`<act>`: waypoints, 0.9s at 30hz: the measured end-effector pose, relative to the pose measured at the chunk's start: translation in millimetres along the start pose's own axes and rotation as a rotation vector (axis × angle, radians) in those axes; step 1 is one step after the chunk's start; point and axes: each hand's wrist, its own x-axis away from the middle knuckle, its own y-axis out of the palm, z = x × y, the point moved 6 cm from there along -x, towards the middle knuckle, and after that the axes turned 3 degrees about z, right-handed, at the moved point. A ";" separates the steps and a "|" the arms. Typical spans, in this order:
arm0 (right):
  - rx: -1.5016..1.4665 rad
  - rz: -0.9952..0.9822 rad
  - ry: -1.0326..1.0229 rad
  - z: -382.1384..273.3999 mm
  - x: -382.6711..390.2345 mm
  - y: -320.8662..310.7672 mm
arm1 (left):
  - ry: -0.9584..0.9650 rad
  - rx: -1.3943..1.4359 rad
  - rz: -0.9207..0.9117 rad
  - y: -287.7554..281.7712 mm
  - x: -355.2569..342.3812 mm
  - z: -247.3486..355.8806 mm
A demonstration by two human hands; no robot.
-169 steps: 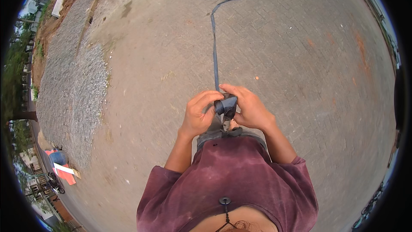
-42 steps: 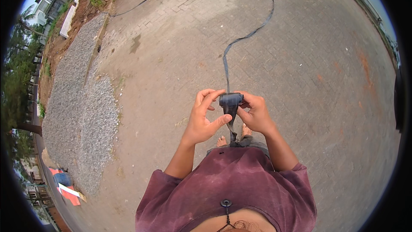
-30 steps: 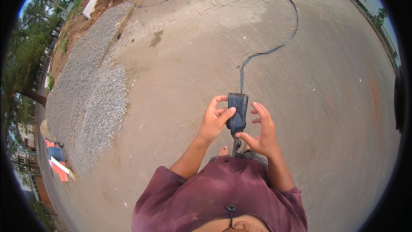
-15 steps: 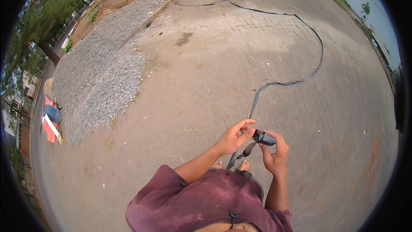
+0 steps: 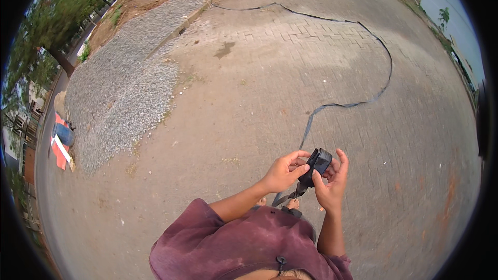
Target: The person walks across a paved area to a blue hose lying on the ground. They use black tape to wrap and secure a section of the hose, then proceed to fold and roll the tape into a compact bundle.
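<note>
In front of my body I hold a thick roll of flat black strip between both hands. My left hand pinches its left side with thumb and fingers. On the other side my right hand has its thumb against the roll's lower part, with some fingers curled behind it and the index finger raised off it. A loose twisted length of strip hangs just below the roll towards my feet. From there the long dark strip runs out over the paving, bending right and then far to the left.
A bed of grey gravel with a kerb lies to the left. Past it are a blue drum, an orange-red panel and a white board. My bare feet stand on the block paving. Trees rise at the far left.
My left hand, apart from the roll before, now grips its side. The roll has turned more upright and shifted slightly; my right fingers have loosened and moved lower on it.
</note>
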 end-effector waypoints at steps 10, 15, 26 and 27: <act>0.552 -0.086 -0.445 -47.2 -27.3 -13.4 | 0.153 -0.028 -0.038 28.5 -28.0 27.0; 0.108 -0.012 -0.129 -17.8 -43.7 -11.1 | 0.480 -0.104 0.205 19.7 -40.4 75.4; -0.193 -0.260 -0.208 -31.9 -101.7 50.4 | 0.919 -0.286 0.298 -7.0 -38.8 201.5; -0.103 -0.210 -0.252 -43.0 -107.4 51.7 | 0.940 -0.317 0.341 -8.2 -38.2 213.5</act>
